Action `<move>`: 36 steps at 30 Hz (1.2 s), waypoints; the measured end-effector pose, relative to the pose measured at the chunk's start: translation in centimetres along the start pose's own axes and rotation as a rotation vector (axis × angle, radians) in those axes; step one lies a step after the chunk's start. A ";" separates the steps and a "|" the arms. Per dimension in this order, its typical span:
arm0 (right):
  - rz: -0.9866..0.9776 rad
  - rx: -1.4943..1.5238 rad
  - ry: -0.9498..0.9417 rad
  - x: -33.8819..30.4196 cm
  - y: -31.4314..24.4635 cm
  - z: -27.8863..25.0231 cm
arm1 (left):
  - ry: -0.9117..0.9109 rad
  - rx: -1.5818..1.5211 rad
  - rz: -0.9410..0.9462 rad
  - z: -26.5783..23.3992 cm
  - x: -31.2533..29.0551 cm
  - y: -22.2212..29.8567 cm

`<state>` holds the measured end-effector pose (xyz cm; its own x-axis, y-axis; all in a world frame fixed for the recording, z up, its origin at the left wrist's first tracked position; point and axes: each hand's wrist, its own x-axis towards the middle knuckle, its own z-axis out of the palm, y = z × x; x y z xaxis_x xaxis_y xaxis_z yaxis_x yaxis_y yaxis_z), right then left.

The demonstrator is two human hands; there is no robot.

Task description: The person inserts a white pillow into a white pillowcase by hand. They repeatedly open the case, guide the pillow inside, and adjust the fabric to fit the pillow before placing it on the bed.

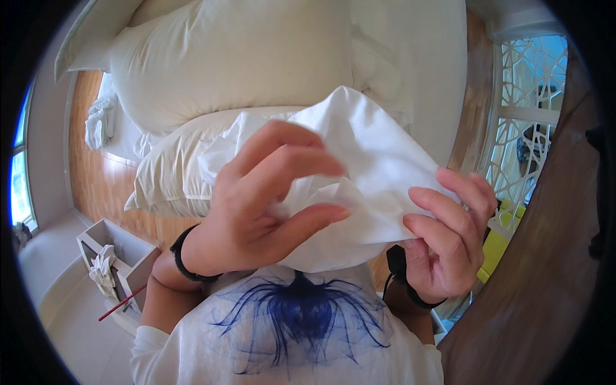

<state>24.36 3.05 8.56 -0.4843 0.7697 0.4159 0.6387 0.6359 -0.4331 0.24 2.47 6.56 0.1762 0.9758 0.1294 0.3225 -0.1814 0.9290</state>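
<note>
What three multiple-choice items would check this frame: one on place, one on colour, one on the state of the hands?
1. The pillows lie
A. beyond the white cloth
B. on the floor
C. in the box

2. The shirt print is
A. red
B. blue
C. green

3. The left hand and right hand are
A. empty
B. both gripping the cloth
C. apart from it

Answers: 1 A, they show on the bed above the cloth; 2 B, the ink-like splash is blue; 3 B, fingers of both hands pinch its folds.

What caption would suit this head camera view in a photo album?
Left hand and right hand grip a bunched white fabric cloth above plump cream pillows.
</note>
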 end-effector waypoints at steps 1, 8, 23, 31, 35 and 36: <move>0.012 0.020 0.021 0.1 0.0 0.2 | -0.005 -0.008 0.103 -0.4 -0.2 0.0; 0.013 0.173 0.209 -1.1 1.2 0.4 | -0.052 0.219 0.342 -3.0 -3.4 -1.0; -0.007 0.152 0.158 -2.7 3.1 -3.2 | 0.911 -0.412 0.211 -14.2 -1.4 -2.3; 0.364 0.301 0.200 -4.7 3.3 0.3 | 0.894 -0.355 0.234 -10.5 -0.5 -2.3; 0.672 0.426 0.170 -4.9 2.2 2.6 | 0.848 -0.358 0.269 -10.3 -0.6 -2.3; 0.728 0.461 0.155 -5.1 2.0 3.0 | 0.843 -0.385 0.285 -10.3 -0.7 -2.4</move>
<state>26.30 0.60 3.15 0.0578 0.9983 0.0000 0.4363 -0.0252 -0.8995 -10.20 3.45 7.83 -0.5726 0.6954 0.4342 0.0182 -0.5187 0.8547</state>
